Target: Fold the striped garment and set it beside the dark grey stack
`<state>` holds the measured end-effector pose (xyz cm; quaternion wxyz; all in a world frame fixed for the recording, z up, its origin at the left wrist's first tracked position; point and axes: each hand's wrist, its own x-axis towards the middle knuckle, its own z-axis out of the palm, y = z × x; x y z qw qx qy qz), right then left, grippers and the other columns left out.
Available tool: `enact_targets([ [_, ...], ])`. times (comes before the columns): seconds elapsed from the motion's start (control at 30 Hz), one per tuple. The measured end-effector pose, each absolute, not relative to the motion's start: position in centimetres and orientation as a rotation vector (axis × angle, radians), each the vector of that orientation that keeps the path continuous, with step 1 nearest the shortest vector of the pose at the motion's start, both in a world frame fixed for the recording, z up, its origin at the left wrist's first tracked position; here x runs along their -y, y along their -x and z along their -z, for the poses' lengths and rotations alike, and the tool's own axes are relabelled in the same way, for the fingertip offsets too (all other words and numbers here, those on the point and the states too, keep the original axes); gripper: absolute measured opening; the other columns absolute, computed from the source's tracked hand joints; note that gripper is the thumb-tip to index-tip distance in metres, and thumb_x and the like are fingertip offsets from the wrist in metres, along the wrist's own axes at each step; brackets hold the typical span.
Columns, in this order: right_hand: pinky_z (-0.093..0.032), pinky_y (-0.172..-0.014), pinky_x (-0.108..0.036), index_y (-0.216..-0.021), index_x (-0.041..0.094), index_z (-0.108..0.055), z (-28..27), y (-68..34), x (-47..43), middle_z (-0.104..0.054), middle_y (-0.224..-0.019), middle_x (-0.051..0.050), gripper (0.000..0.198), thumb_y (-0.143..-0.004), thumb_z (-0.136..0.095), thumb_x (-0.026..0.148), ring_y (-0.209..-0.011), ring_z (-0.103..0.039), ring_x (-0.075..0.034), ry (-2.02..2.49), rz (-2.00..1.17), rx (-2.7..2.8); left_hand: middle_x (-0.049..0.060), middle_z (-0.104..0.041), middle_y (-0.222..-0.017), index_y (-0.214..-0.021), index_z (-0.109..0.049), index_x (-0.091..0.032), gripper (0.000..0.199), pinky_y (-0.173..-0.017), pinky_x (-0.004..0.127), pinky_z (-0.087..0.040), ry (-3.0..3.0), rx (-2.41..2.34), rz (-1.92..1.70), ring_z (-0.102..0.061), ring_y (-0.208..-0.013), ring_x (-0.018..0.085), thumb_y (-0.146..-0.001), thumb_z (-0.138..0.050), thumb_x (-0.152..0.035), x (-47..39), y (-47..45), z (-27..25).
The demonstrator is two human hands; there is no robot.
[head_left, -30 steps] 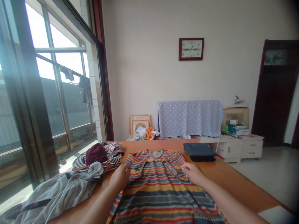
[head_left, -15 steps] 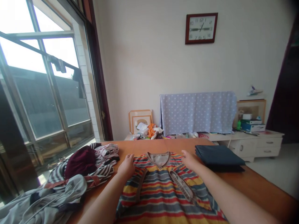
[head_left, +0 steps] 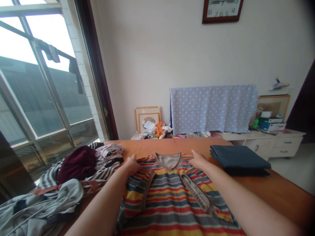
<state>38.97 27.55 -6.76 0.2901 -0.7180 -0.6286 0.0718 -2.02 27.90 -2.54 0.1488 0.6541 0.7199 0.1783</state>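
Note:
A striped V-neck knit top [head_left: 169, 196] in red, yellow, grey and blue lies spread on the wooden table in front of me, its neckline on the far side. Its short sleeves, with brown ribbed cuffs, lie against the body of the top. My left hand [head_left: 133, 164] is closed at the left shoulder. At the opposite shoulder, my right hand [head_left: 198, 160] is closed on the fabric, thumb side up. Some of the fingers on both hands are hidden. The lower part of the top runs out of view.
On the left lies a loose heap of clothes: a maroon garment [head_left: 78, 165], striped pieces and a grey garment [head_left: 66, 198]. Folded dark cloth [head_left: 240, 157] sits at the table's [head_left: 278, 193] right. Beyond stand a white cabinet [head_left: 273, 147] and a dotted cloth cover [head_left: 211, 109].
My view has tilted down, so the clock sits higher in the picture. Both hands stay at the top's shoulders, and the top lies almost as before.

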Motion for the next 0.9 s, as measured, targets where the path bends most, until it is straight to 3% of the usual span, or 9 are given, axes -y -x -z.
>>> enact_targets([
  [0.13, -0.041, -0.069, -0.028, -0.101, 0.021, -0.068, 6.1, -38.5, -26.3, -0.071, -0.097, -0.008, 0.034, -0.067, -0.067, 0.023, -0.084, -0.063, -0.023, 1.948, -0.267, 1.651, 0.014, -0.071, -0.105, -0.112, -0.064, -0.008, 0.047, -0.073, 0.029, -0.047, -1.948, -2.022, -0.485, -0.067, -0.087, 0.025, -0.067, -0.066, -0.018, -26.3, 1.7, 1.8],
  [0.23, -0.035, -0.063, -0.025, -0.079, 0.021, -0.067, 4.9, -37.9, -24.9, -0.068, -0.079, -0.003, 0.01, -0.069, -0.064, 0.02, -0.073, -0.059, -0.018, 1.937, -0.289, 1.645, 0.009, -0.073, -0.089, -0.088, -0.07, -0.014, 0.022, -0.072, 0.029, -0.046, -2.0, -2.024, -0.502, -0.066, -0.085, 0.024, -0.067, -0.063, -0.017, -24.5, 1.4, 1.2],
  [0.37, -0.029, -0.058, -0.024, -0.074, 0.021, -0.064, 2.6, -37.2, -21.8, -0.065, -0.069, 0.0, 0.006, -0.071, -0.06, 0.017, -0.066, -0.054, -0.015, 1.882, -0.291, 1.629, 0.009, -0.071, -0.096, -0.085, -0.068, -0.018, 0.019, -0.076, 0.028, -0.044, -2.087, -2.037, -0.609, -0.064, -0.093, 0.024, -0.07, -0.057, -0.016, -21.5, 1.1, 0.1],
  [0.5, -0.028, -0.057, -0.023, -0.072, 0.021, -0.062, 0.0, -36.8, -17.1, -0.063, -0.064, 0.002, 0.005, -0.07, -0.059, 0.017, -0.063, -0.052, -0.014, 1.811, -0.288, 1.61, 0.005, -0.07, -0.087, -0.082, -0.065, -0.019, 0.016, -0.072, 0.027, -0.043, -2.146, -1.967, -0.688, -0.064, -0.087, 0.021, -0.072, -0.054, -0.014, -17.2, 1.0, -2.0],
  [0.67, -0.03, -0.058, -0.023, -0.071, 0.021, -0.061, -2.3, -36.8, -9.5, -0.063, -0.065, 0.002, 0.002, -0.071, -0.059, 0.021, -0.065, -0.053, -0.014, 1.732, -0.268, 1.565, 0.002, -0.07, -0.083, -0.084, -0.063, -0.02, 0.013, -0.069, 0.024, -0.042, -2.149, -1.887, -0.772, -0.064, -0.083, 0.019, -0.076, -0.054, -0.018, -10.0, 1.5, -4.4],
  [0.9, -0.037, -0.06, -0.024, -0.078, 0.022, -0.062, -3.7, -37.4, 4.3, -0.066, -0.071, 0.002, 0.013, -0.076, -0.053, 0.031, -0.069, -0.058, -0.017, 1.674, -0.306, 1.516, -0.001, -0.07, -0.08, -0.088, -0.064, -0.02, 0.018, -0.069, 0.024, -0.043, -2.043, -1.807, -0.957, -0.063, -0.078, 0.018, -0.075, -0.053, -0.024, 2.7, 2.3, -5.8],
])
